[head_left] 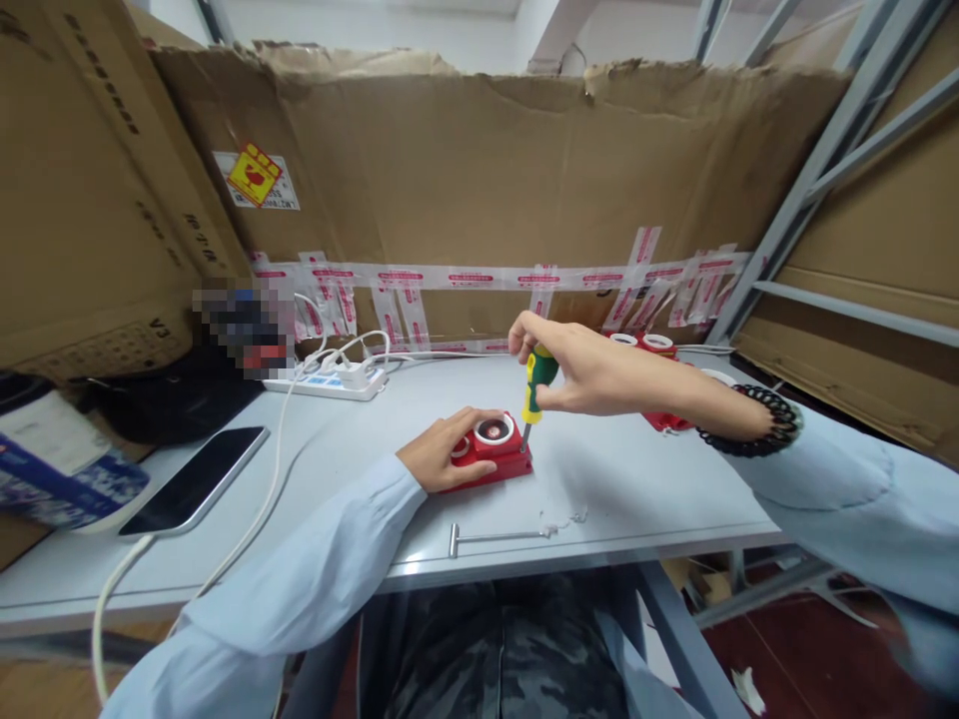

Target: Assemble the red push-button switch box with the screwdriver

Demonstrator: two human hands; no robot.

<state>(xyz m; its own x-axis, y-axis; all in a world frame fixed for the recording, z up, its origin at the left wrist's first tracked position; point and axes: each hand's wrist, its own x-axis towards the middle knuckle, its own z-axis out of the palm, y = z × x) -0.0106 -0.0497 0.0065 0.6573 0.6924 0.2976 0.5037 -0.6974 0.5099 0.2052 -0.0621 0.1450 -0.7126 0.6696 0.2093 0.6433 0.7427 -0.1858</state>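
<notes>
A red box-shaped device (490,466) with white-ringed round openings lies on the light grey table (629,499). My left hand (450,449) grips it from the left, thumb along the near side and fingers over the far side. Above its right end, my right hand (561,364) is wrapped round the green and yellow handle of a screwdriver (532,394). The screwdriver stands nearly upright, its shaft reaching down to the device's right corner; the very tip is too small to make out. Near the front edge lies a metal T-handle wrench (494,537).
More red devices (659,345) sit behind my right forearm. To the left are a phone (196,479), a white power strip (330,381) with cables, and a blue and white container (60,459). A cardboard wall (479,180) closes off the back; a metal frame (794,200) rises at right.
</notes>
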